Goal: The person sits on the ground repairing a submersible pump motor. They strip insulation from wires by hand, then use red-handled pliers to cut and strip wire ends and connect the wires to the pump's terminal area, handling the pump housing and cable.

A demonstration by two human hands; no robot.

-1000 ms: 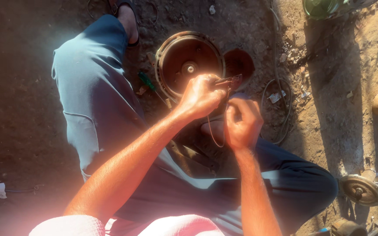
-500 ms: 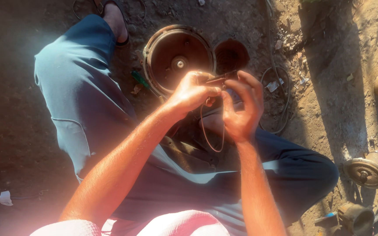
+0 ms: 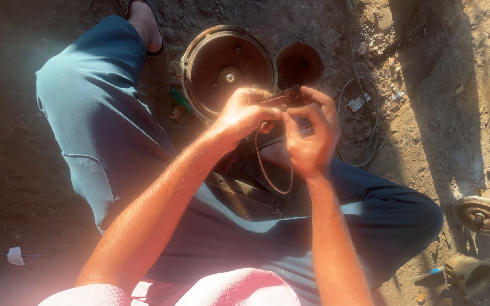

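Outdoors, dirt ground (image 3: 443, 113), rusty housing (image 3: 228, 68), perhaps metal

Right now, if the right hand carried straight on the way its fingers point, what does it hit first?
The right hand points up-left at the small dark part it already pinches with the left hand. Past that, likely the round metal housing on the ground, though depth is unclear.

We spot no screens or signs; only a crumpled whitish wrapper scrap (image 3: 360, 102) lies on the dirt.
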